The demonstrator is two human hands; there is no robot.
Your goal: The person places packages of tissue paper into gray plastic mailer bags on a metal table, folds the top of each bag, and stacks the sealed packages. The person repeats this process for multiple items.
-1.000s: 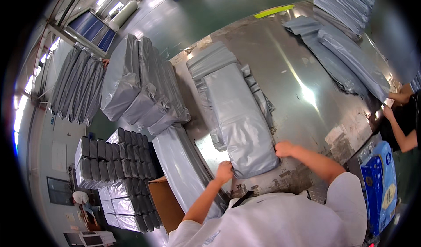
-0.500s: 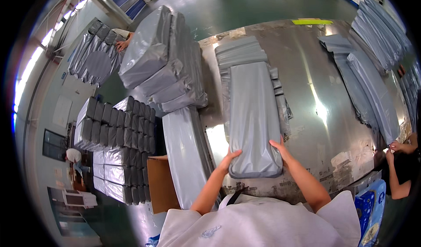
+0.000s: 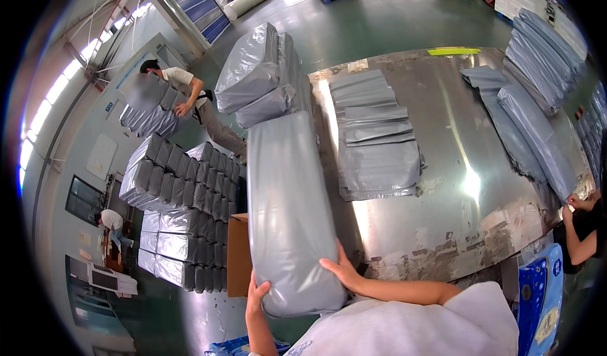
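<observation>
A long, padded package in shiny grey plastic (image 3: 288, 204) lies lengthwise before me at the table's left side. My left hand (image 3: 255, 291) grips its near left corner, thumb on top. On the near right edge, my right hand (image 3: 343, 272) presses with the thumb over the top and the other fingers along the side, partly hidden. Beyond the package's far end stand more bulky grey packages (image 3: 250, 71) in a pile. To the right, a pile of flat grey plastic bags (image 3: 379, 157) rests on the metal table (image 3: 442, 198).
Left are stacked grey bundles (image 3: 167, 242) and a cardboard box (image 3: 238, 255). A person (image 3: 183, 81) carries grey bundles behind them. More grey bags (image 3: 531, 135) lie at the table's right side, near another person's hands (image 3: 572, 207). A blue package (image 3: 540, 296) sits at lower right.
My hands and the long package have moved left off the flat bags, which are now uncovered. My view has shifted, and the person at the back left shows more fully.
</observation>
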